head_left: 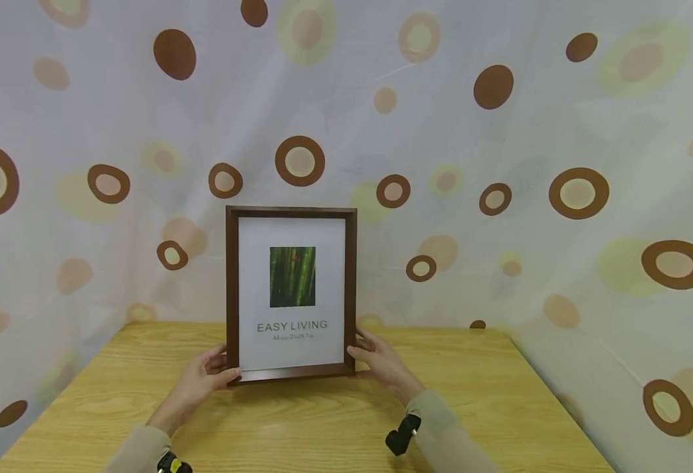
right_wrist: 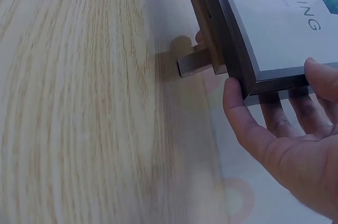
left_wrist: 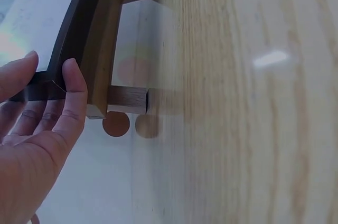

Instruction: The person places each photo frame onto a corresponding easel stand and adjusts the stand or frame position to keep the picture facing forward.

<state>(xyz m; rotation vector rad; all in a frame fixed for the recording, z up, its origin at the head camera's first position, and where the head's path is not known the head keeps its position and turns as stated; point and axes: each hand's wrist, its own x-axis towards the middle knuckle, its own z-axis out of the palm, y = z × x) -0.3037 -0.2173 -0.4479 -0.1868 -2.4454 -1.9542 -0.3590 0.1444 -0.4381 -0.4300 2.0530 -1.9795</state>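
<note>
A dark wooden picture frame point(head_left: 291, 293) is standing upright, long axis vertical, on the wooden surface point(head_left: 299, 427), both hands equally near: left hand point(head_left: 200, 383) and right hand point(head_left: 381, 363) are gripping its bottom corners.

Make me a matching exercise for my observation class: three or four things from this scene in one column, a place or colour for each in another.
1. picture frame
2. left hand
3. right hand
4. table

a. light wood grain
b. at the frame's lower right corner
c. dark brown, upright
d. at the frame's lower left corner

Pairs: 1-c, 2-d, 3-b, 4-a
</note>
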